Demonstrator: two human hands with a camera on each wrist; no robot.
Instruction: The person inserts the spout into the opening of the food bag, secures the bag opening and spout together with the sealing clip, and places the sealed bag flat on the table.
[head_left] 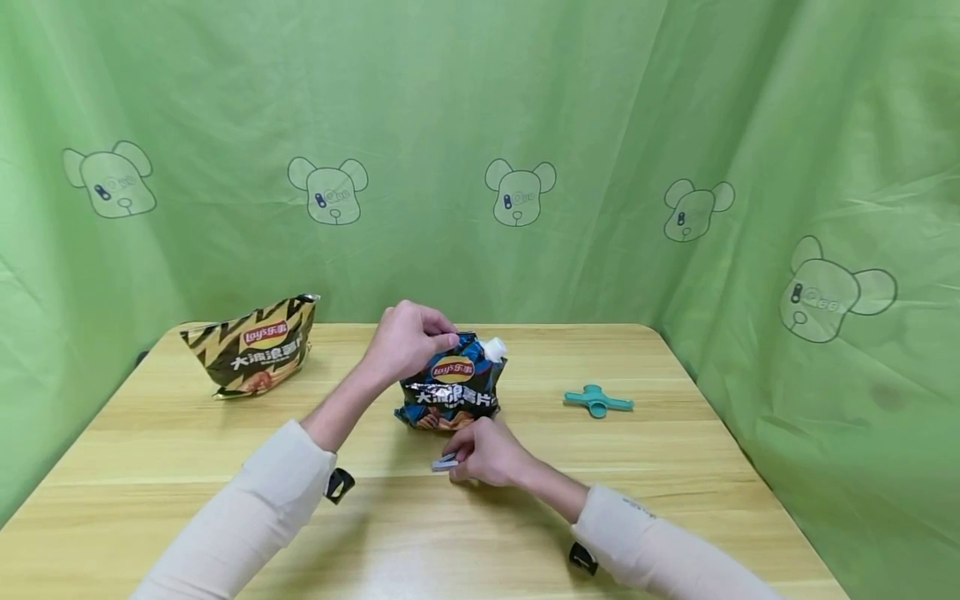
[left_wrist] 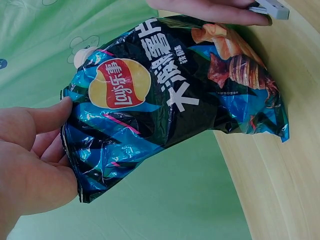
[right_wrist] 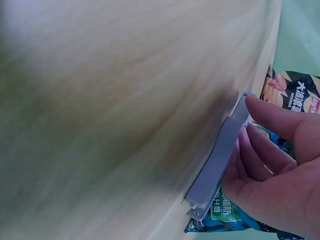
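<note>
My left hand (head_left: 405, 340) pinches the top edge of a blue and black Lay's chip bag (head_left: 453, 393), thumb in front. The bag stands upright on the table; in the left wrist view its blue front (left_wrist: 120, 85) faces the camera. A white cap-like piece (head_left: 494, 348) shows at its upper right corner. Low in front of the bag, my right hand (head_left: 491, 452) holds a slim grey bag clip (right_wrist: 217, 160) between thumb and fingers. The clip's two arms are slightly apart at one end, close over the tabletop.
A yellow and black Lay's bag (head_left: 258, 350) stands at the back left of the wooden table (head_left: 675, 500). To the right lies a teal clip (head_left: 597, 400) with a round middle. Green curtains (head_left: 420, 100) hang behind and along the sides.
</note>
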